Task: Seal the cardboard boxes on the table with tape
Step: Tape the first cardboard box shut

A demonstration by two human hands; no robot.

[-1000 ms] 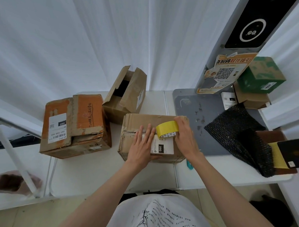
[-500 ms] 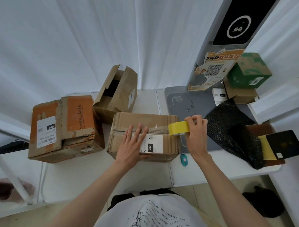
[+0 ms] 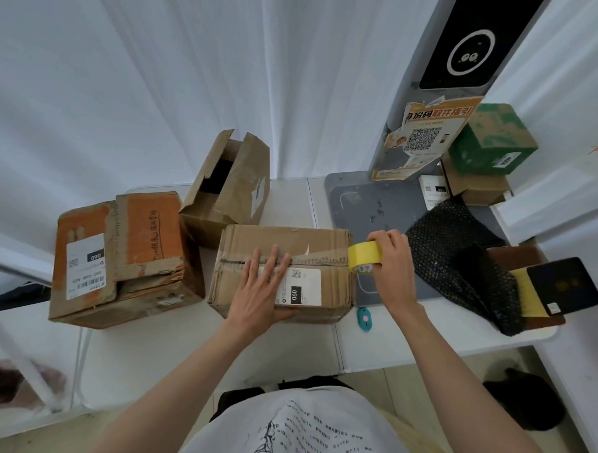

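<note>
The creased brown cardboard box [image 3: 282,270] lies near the table's middle, the person's left hand [image 3: 262,293] pressing flat on its top, fingers straight. The right hand [image 3: 390,261] grips the yellow tape roll [image 3: 364,258] just off the box's right edge. The worn cardboard looks light and yielding, so holding it down beside the seam seems wise.

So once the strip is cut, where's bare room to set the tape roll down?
Best: the bare white table in front of the orange box and the box being taped. A smaller patch lies behind that box, right of the open box. Crowded to the right: black bubble wrap, stacked boxes, cutter.
</note>
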